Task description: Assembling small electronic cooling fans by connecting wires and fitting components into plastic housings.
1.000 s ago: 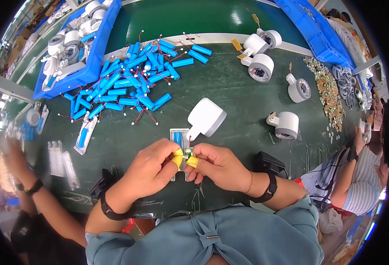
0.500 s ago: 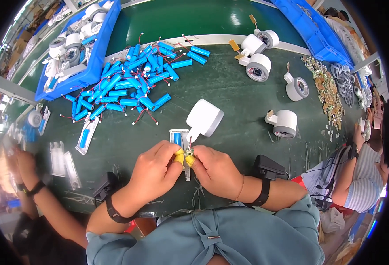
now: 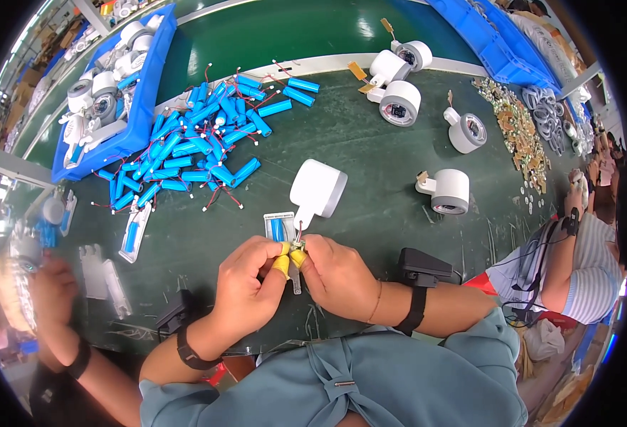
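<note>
My left hand (image 3: 251, 274) and my right hand (image 3: 343, 280) meet at the table's near middle, with yellow covers on thumb and finger. My right thumb and finger pinch a small circuit board (image 3: 297, 247). Red wires run from it up to the neck of a white round-headed housing (image 3: 316, 186) with a grey rim, lying just beyond. My left fingertips close against the board's left side; what they grip is hidden. Under both hands lies a white handle shell (image 3: 268, 219) with a blue cylindrical battery (image 3: 278, 229) in it.
Loose blue batteries (image 3: 199, 142) with wires are heaped at far left, beside a blue crate (image 3: 158, 64) of white housings. More round housings (image 3: 450, 191) stand to the right, near a pile of small boards (image 3: 513, 132). A co-worker's hand (image 3: 53, 288) moves at left; another person sits at right.
The whole view has shifted slightly. My hands stay together at the board, my left thumb now slightly lower and farther from it. The co-worker's hand at left has moved.
</note>
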Demonstrator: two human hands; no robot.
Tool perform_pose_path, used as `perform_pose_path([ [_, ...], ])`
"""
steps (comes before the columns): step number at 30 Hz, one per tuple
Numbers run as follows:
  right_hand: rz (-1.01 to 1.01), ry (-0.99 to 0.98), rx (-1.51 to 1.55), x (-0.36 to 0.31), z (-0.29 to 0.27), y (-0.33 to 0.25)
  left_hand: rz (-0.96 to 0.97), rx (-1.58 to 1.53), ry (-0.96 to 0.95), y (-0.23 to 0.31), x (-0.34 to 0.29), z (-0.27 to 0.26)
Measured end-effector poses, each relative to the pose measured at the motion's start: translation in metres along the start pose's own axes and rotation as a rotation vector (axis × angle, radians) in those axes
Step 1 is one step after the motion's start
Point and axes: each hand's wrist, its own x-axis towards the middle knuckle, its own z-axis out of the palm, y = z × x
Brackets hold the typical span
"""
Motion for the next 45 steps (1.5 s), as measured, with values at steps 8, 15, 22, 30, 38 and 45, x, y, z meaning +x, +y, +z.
perform_pose_path([
  [8, 0.005, 0.000, 0.031, 0.000, -0.002, 0.002, 0.003, -0.039, 0.011, -0.001, -0.001, 0.006],
  [15, 0.036, 0.001, 0.044, 0.005, -0.001, 0.003, -0.146, -0.171, -0.057, -0.002, 0.008, 0.001],
  [22, -0.103, 0.071, -0.021, 0.003, -0.004, 0.004, -0.231, -0.383, -0.162, 0.002, 0.019, -0.013],
  [30, -0.158, 0.049, -0.127, 0.001, -0.002, 0.005, -0.191, -0.058, -0.094, -0.002, 0.018, -0.008],
  [38, -0.168, 0.055, -0.079, -0.002, 0.003, 0.010, -0.182, -0.099, -0.079, -0.003, 0.017, -0.004],
  [45, -0.117, 0.013, 0.008, 0.000, -0.008, 0.008, -0.277, -0.101, -0.086, -0.004, 0.021, -0.023],
])
